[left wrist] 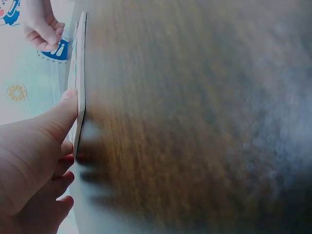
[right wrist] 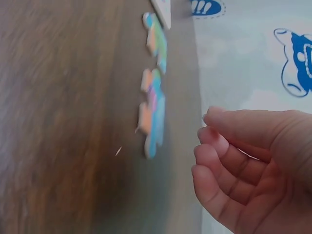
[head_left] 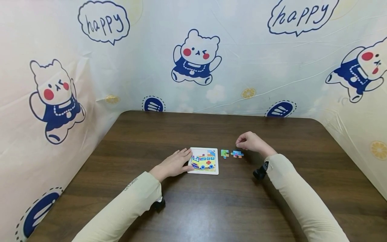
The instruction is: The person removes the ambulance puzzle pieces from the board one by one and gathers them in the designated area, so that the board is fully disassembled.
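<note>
From the right hand [head_left: 253, 142], fingers bent, empty, the blue piece [head_left: 237, 154] lies toward the table's [head_left: 208, 208] front edge; left hand's [head_left: 173, 165] fingers spread.

A dark brown wood-grained table [head_left: 193, 208] spans the head view's lower half. On it, below centre, lies a square white-rimmed puzzle tray [head_left: 216, 162]; right of centre, 1 green jigsaw piece [head_left: 224, 153] and 1 blue jigsaw piece [head_left: 237, 154].

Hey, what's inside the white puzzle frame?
A yellow ambulance picture with a red cross. The left hand covers part of the frame; what's beneath it can't be seen.
</note>
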Available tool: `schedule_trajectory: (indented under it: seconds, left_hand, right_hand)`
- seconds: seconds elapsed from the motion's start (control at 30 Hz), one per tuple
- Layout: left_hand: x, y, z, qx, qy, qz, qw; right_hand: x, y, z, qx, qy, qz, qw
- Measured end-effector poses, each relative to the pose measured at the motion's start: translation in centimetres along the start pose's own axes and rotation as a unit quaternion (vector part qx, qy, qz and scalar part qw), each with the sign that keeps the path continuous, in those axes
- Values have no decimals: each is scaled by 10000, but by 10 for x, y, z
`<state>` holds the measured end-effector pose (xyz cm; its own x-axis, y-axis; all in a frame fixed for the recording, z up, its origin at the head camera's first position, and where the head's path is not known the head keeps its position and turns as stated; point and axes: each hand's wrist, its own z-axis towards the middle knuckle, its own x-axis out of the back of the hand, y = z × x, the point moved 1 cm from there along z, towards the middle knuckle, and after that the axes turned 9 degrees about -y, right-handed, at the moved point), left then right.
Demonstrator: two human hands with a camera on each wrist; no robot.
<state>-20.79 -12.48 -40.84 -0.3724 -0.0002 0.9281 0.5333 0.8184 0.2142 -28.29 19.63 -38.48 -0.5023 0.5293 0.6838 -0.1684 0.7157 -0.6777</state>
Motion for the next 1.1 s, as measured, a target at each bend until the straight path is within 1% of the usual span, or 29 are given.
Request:
schedule_trajectory:
  seconds: [0.2, 0.33, 0.6, 0.73, 0.9, 1.1]
  left_hand:
    - [0, -1, 1, -27, -19, 34, 10000]
    - [1, -1, 1, -57, -21, 57, 10000]
    - [1, 0, 1, -69, -3, 59, 10000]
    - [1, 0, 1, -65, -17, 63, 10000]
    - [1, -1, 1, -45, -22, 40, 10000]
    - [-1, -1, 2, -7, -3, 20, 10000]
  right_hand:
    - [-4, -18, 3, 317, 146, -231, 9991]
    - [-9, -30, 5, 570, 163, -308, 9978]
    - [-21, -49, 11, 961, -54, -310, 9949]
    - [-29, -56, 15, 1134, -176, -458, 9923]
    - [-39, -64, 20, 1197, -348, -609, 9903]
    - [-51, -69, 26, 937, -605, -571, 9921]
